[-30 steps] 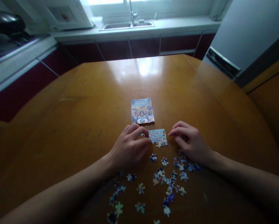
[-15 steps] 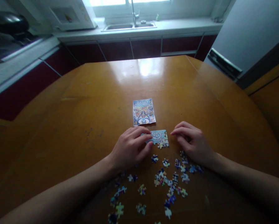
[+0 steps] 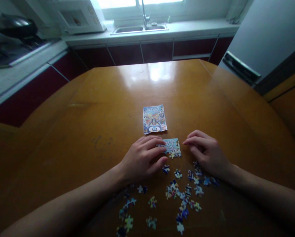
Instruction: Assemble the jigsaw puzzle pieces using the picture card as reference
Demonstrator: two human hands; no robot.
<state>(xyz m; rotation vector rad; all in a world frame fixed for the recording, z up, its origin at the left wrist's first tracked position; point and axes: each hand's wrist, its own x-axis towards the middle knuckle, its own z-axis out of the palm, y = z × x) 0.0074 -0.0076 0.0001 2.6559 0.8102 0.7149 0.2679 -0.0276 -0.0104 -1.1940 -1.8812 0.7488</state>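
A joined section of jigsaw puzzle [image 3: 172, 146], light blue with lettering, lies on the table. My left hand [image 3: 145, 158] rests over its left part, fingers spread and holding nothing, covering that side. Just right of the section is my right hand [image 3: 206, 149], its fingers curled loosely with gaps between them and nothing visible in them. Beyond the section lies a small printed picture sheet [image 3: 154, 119] with the same style of lettering. Several loose pieces [image 3: 172, 190] are scattered nearer to me, some partly beneath my right hand.
The brown wooden table [image 3: 108, 98] fills most of the view. Behind it are a counter with a sink [image 3: 140, 29] and a microwave [image 3: 75, 18]. A dark pan [image 3: 15, 26] sits on the stove at the left, and a grey fridge [image 3: 266, 36] stands at the right.
The whole view has shifted slightly to the right. My left hand has slid a little right over the joined section. My right hand stays in nearly the same place beside it.
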